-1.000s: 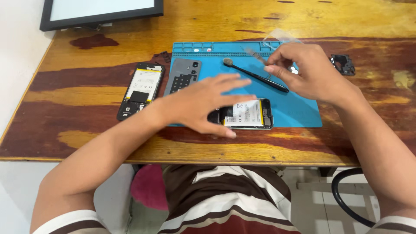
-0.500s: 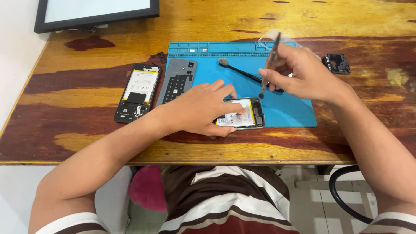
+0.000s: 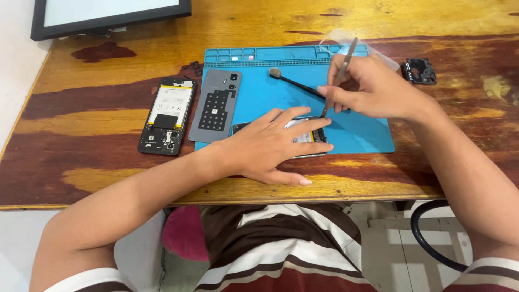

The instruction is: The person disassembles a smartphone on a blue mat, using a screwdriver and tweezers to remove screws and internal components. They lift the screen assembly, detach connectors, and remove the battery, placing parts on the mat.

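Observation:
My left hand (image 3: 275,145) lies flat with fingers spread on an opened phone (image 3: 308,138) at the near edge of the blue work mat (image 3: 367,135), covering most of it. My right hand (image 3: 373,89) grips metal tweezers (image 3: 338,75) that slant down to the phone's right end. A black brush (image 3: 292,82) lies on the mat just behind the phone.
A grey phone back cover (image 3: 216,105) rests on the mat's left edge. A second opened phone (image 3: 167,114) lies on the wooden table to its left. A small black part (image 3: 419,70) sits at the right, a clear plastic piece (image 3: 346,38) behind, a dark framed screen (image 3: 108,16) at back left.
My right hand has brought the tweezers from above the brush down to the phone's right end. My left hand stayed pressed on the phone, shifting slightly.

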